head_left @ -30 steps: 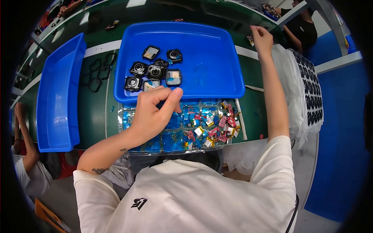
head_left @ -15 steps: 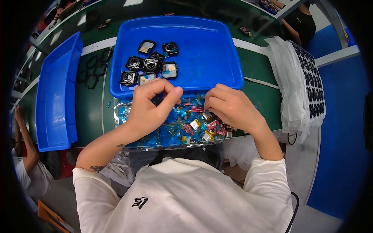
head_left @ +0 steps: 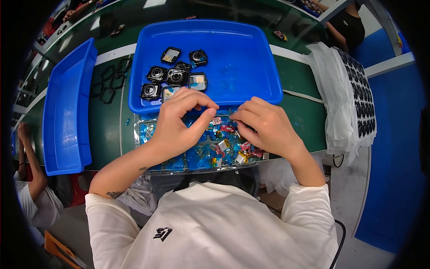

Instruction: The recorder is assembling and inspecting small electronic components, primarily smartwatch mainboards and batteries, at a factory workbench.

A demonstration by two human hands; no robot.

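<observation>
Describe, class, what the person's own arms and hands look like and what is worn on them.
Both hands, left hand and right hand, are bare: no gloves, and no rings or watch that I can see. The forearms are uncovered; a white short-sleeved shirt ends near the elbows. A small dark tattoo marks the left forearm beside the sleeve hem.

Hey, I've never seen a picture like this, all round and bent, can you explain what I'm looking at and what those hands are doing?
The camera sits on a person's head and looks down through a fisheye lens, which bends straight edges. There is no machine, only two bare hands. The left hand and right hand meet over a clear tray of small colourful parts, fingertips pinched close together; what they pinch is too small to tell. Beyond it a big blue tray holds dark square casings. Another blue tray lies to the left, and stacked white sheets with dark pieces to the right, all on a green table.
</observation>
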